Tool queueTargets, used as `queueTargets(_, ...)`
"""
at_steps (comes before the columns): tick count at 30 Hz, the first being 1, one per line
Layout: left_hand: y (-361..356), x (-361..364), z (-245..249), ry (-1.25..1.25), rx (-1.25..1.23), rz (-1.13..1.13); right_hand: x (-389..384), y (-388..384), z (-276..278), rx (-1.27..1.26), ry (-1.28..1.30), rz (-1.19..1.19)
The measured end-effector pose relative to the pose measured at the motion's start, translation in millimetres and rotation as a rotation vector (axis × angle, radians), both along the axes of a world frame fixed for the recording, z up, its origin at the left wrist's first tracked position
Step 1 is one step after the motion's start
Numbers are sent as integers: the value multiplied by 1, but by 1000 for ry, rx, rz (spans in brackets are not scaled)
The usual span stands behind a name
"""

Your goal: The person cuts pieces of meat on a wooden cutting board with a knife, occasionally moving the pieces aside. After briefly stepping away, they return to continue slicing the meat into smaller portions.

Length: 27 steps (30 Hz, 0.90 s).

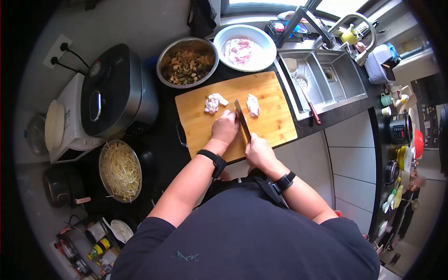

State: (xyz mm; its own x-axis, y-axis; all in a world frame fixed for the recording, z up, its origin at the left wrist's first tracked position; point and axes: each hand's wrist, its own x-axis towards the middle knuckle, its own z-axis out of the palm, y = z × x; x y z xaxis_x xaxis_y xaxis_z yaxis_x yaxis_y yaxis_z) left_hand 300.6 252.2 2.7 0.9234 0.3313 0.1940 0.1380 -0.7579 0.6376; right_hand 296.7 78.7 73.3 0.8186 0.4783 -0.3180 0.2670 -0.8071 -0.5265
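A wooden cutting board (196,112) lies on the dark counter in front of me. My right hand (260,151) is wrapped round the handle of a kitchen knife (242,119), whose blade points away from me over the board. My left hand (225,127) is pressed to the board close against the blade's left side, fingers curled; whatever lies under them is hidden. Just beyond my left hand sits a small heap of pale raw meat (215,102). Another whitish piece of meat (253,105) rests to the right of the blade.
Behind the board stand a steel bowl (163,77) of chopped brown food and a white basin (261,58) with raw meat. A double sink (322,79) is at right, a red-handled utensil (313,112) across its edge. Left are a rice cooker (116,88) and a bowl of bean sprouts (120,170).
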Motion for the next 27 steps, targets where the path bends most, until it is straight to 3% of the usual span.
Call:
queueTargets(6, 4, 1, -4, 78, -19, -31, 32, 34, -27, 76, -102, -11)
queueTargets(10, 4, 0, 6, 139, -17, -55, 50, 56, 35, 58, 313, -117)
queueTargets(13, 6, -1, -6, 58, 12, -59, 18, 22, -5, 14, 24, -25)
queueTargets(16, 5, -2, -5, 66, 10, -45, -1, -2, -10, 14, 76, -34)
queueTargets(19, 5, -8, -5, 53, -3, -55, 17, 16, -4, 77, -33, -13)
queueTargets(20, 6, -5, -6, 29, -5, -58, 31, 24, 14, 155, 174, -68)
queueTargets(24, 13, -13, -12, -78, -121, -45, 70, 23, 16, 258, 263, -92)
queueTargets(27, 10, -23, -3, -6, -358, 1, 87, -6, 41, 364, 294, -65)
